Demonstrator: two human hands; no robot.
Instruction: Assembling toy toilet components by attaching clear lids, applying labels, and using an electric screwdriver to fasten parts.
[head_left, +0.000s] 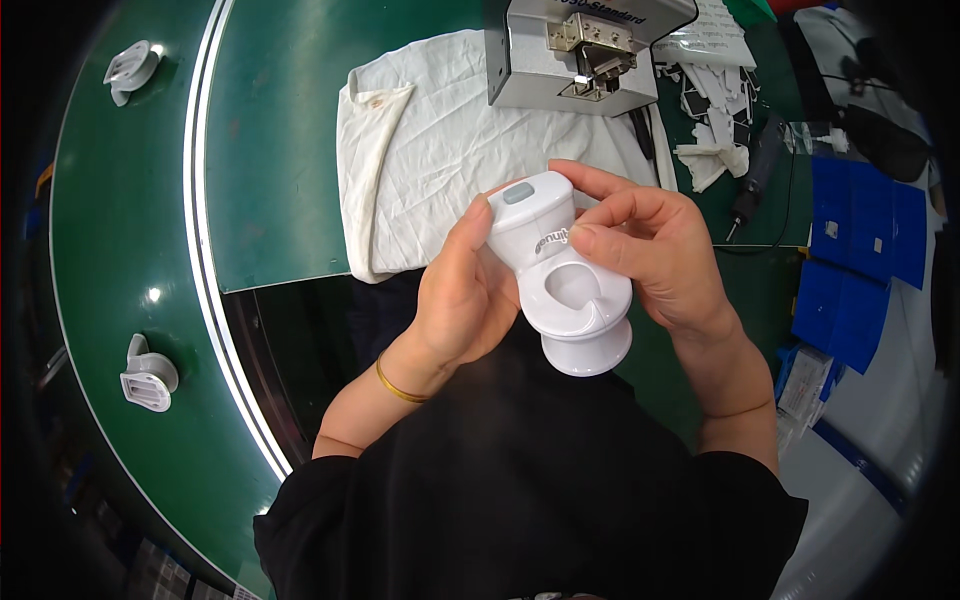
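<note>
A small glossy white model toilet (pixel 576 300) with a grey button on its tank is held up in front of my body. My left hand (pixel 450 300) wraps round the left side of the tank, thumb along its edge. My right hand (pixel 655 240) is closed at the other side; its thumb and index finger come together beside the dark printing on the tank front. Other right fingers go behind the tank and are partly hidden. Whether anything thin sits between that thumb and finger cannot be made out.
Beyond my hands, a white cloth (pixel 450 130) covers the green bench, with a grey metal machine (pixel 570 60) on it. White scraps (pixel 715 105) and a dark hand tool (pixel 757 180) lie right. Two white parts (pixel 150 375) sit on a green strip left; blue bins (pixel 850 260) stand far right.
</note>
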